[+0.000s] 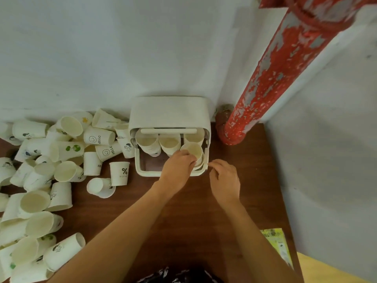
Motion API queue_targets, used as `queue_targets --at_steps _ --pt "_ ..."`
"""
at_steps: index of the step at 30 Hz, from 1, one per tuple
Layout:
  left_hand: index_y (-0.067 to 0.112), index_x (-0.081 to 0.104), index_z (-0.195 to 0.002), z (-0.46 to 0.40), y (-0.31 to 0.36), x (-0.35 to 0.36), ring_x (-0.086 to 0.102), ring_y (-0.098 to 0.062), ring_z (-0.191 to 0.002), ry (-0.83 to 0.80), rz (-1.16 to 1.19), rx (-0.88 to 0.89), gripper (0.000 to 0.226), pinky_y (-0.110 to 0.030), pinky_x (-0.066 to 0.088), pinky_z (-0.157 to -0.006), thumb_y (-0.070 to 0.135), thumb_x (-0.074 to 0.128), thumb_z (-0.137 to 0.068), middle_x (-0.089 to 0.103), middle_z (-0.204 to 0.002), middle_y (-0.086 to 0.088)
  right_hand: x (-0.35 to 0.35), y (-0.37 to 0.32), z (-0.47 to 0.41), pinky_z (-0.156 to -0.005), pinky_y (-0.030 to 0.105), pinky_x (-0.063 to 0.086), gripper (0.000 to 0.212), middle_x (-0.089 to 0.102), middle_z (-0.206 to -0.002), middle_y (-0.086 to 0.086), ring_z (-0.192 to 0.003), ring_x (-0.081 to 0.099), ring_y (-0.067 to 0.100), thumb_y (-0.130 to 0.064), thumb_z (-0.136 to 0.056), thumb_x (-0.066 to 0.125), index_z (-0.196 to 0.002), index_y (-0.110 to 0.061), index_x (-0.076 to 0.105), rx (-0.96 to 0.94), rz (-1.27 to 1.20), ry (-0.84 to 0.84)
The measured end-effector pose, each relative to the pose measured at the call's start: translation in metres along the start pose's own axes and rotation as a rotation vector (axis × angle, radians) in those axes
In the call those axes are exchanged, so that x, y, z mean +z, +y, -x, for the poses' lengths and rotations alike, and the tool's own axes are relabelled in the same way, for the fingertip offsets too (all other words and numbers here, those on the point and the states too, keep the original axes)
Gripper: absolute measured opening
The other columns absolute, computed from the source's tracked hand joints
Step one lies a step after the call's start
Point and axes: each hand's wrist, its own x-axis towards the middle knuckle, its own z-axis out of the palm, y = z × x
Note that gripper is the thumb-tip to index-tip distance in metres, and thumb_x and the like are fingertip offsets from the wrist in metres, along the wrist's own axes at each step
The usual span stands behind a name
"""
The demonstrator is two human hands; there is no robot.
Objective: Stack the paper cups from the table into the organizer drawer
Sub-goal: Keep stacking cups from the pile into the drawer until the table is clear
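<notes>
Inside the pulled-out organizer drawer [142, 170] on the worktop [183, 211], the left hand [177, 166] holds its grip clamped on a paper cup [192, 150] atop the right-hand stack, the right hand [224, 176] hovers beside the drawer corner with fingers loosely curled, holding nothing, and loose cups [51, 170] lie heaped at left.

At the centre of the frame a white organizer drawer [171, 139] sits pulled open on a dark wooden desk [183, 211], with rows of paper cups stacked inside. The left hand [177, 166] grips a paper cup [192, 151] at the drawer's right side. The right hand [224, 176] hovers just beside the drawer's front right corner, fingers [214, 164] loosely curled. Loose cups [51, 180] litter the left of the frame. A peeling red pipe [275, 74] rises at upper right.
</notes>
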Motion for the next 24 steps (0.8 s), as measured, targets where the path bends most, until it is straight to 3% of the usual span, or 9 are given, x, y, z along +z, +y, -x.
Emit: queue_targets --at_steps 3,7,9,13,18,21,24 --pt "0.013 0.071 -0.096 -0.008 -0.002 0.013 0.056 -0.025 -0.093 -0.064 -0.053 -0.032 0.019 -0.037 0.051 -0.073 0.018 0.053 -0.095 0.064 -0.098 -0.006 -0.003 0.000 0.001 -0.076 0.021 0.040 0.025 0.064 -0.117 -0.011 -0.105 0.053 0.012 -0.012 -0.095 0.054 -0.110 -0.022 0.071 0.006 -0.008 -0.016" --pt "0.013 0.069 -0.104 -0.015 -0.002 0.012 0.060 -0.027 -0.099 -0.142 0.000 -0.070 0.020 -0.041 0.052 -0.078 0.018 0.052 -0.094 0.067 -0.103 -0.007 -0.002 -0.007 0.000 -0.074 0.023 0.047 0.025 0.064 -0.113 -0.013 -0.102 0.055 0.012 -0.011 -0.093 0.054 -0.106 -0.024 0.071 -0.037 -0.006 -0.026" --pt "0.015 0.066 -0.115 -0.008 -0.004 0.000 0.058 -0.021 -0.103 -0.067 0.090 -0.072 0.025 -0.039 0.051 -0.084 0.021 0.054 -0.093 0.064 -0.113 -0.001 0.000 -0.016 0.000 -0.072 0.020 0.044 0.025 0.065 -0.112 -0.013 -0.103 0.054 0.011 -0.010 -0.093 0.054 -0.107 -0.022 0.070 -0.061 -0.019 -0.029" --pt "0.022 0.066 -0.113 0.026 -0.032 -0.033 0.058 -0.010 -0.095 0.078 0.162 -0.148 0.023 -0.029 0.048 -0.080 0.026 0.053 -0.094 0.063 -0.107 0.009 0.013 -0.045 0.003 -0.079 0.020 0.040 0.024 0.064 -0.115 -0.011 -0.107 0.053 0.009 -0.013 -0.093 0.055 -0.110 -0.021 0.069 -0.127 -0.066 -0.098" --pt "0.019 0.068 -0.105 0.081 -0.104 -0.059 0.061 -0.015 -0.091 0.177 0.093 -0.417 0.017 -0.028 0.047 -0.075 0.021 0.059 -0.090 0.066 -0.102 0.004 0.053 -0.088 0.008 -0.087 0.027 0.049 0.022 0.065 -0.112 -0.010 -0.103 0.057 0.008 -0.020 -0.093 0.055 -0.111 -0.023 0.068 -0.244 -0.089 -0.282" --pt "0.017 0.060 -0.124 0.106 -0.147 -0.064 0.053 -0.024 -0.113 0.163 0.060 -0.622 0.036 -0.039 0.047 -0.089 0.020 0.061 -0.088 0.056 -0.125 -0.003 0.075 -0.114 0.013 -0.087 0.027 0.048 0.022 0.065 -0.111 -0.010 -0.097 0.057 0.006 -0.021 -0.092 0.056 -0.110 -0.025 0.069 -0.274 -0.093 -0.406" --pt "0.022 0.049 -0.134 0.123 -0.180 -0.063 0.043 -0.031 -0.121 0.083 0.011 -0.756 0.052 -0.046 0.048 -0.090 0.019 0.063 -0.084 0.043 -0.137 -0.007 0.093 -0.139 0.015 -0.085 0.024 0.046 0.023 0.064 -0.111 -0.010 -0.090 0.053 0.002 -0.021 -0.093 0.055 -0.111 -0.025 0.069 -0.290 -0.034 -0.532"
